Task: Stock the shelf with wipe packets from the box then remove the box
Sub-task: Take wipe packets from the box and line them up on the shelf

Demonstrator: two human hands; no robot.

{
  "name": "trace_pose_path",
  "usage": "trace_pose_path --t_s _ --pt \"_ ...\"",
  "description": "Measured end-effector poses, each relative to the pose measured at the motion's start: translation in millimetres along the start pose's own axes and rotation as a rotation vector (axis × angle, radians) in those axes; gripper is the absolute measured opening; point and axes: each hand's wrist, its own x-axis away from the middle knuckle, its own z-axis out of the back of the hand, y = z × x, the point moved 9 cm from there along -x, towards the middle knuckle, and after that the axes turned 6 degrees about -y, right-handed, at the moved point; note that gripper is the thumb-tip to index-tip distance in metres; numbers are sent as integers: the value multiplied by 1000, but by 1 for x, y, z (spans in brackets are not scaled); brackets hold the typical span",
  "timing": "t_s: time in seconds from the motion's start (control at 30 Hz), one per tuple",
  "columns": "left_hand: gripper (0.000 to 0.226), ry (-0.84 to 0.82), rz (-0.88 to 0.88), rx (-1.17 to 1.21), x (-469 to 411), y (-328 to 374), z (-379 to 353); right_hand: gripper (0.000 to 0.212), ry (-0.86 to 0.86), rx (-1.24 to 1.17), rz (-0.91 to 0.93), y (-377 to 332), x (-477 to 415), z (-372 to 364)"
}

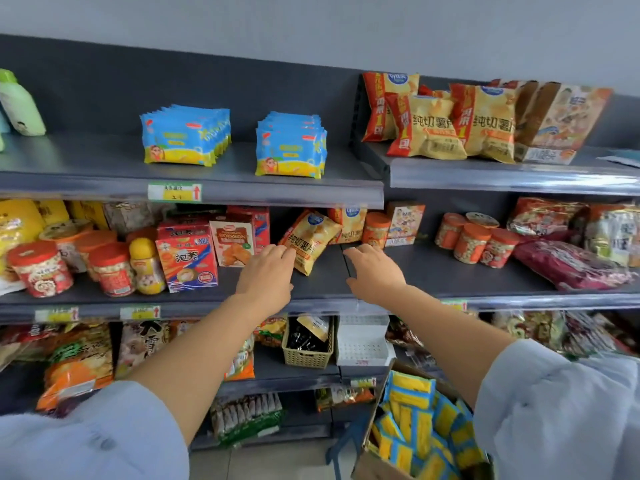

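Note:
Two upright rows of blue and yellow wipe packets stand on the top shelf (86,168): one row (185,138) left of centre, the other (290,147) in the middle. A cardboard box (372,455) at the bottom right holds several more of these packets (419,424), standing on edge. My left hand (266,275) and my right hand (375,271) hang in front of the second shelf, fingers spread, holding nothing. Both are below the top shelf's packets and above the box.
Yellow chip bags (450,123) fill the top shelf on the right, and a green bottle (19,105) stands at its far left. The second shelf carries jars, snack boxes and a chip bag (308,240) near my left fingers. A beige basket (308,348) sits lower down.

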Motion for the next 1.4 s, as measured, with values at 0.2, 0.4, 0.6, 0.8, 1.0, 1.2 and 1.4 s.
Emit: trace_pose_path --t_s 0.2,0.4,0.6,0.8,1.0,1.2,1.4 --pt "50 -86 -107 37 0 57 -46 50 -76 -6 -121 53 33 -47" --pt "57 -161 -189 84 1 121 -96 51 -165 -32 -189 108 64 -100" --pt "50 -271 -175 124 -9 183 -162 51 -264 -52 -215 170 80 -155" --pt "49 -372 -129 156 -14 241 -229 45 -420 -54 -162 221 87 -223" --pt "43 -535 -90 178 -5 277 -307 43 -531 -78 -133 256 95 -293" --pt "29 -737 -82 174 11 301 -392 44 -641 -108 -156 283 102 -368" --pt "50 -940 -114 204 29 315 -482 56 -667 -188 -244 301 102 -440"
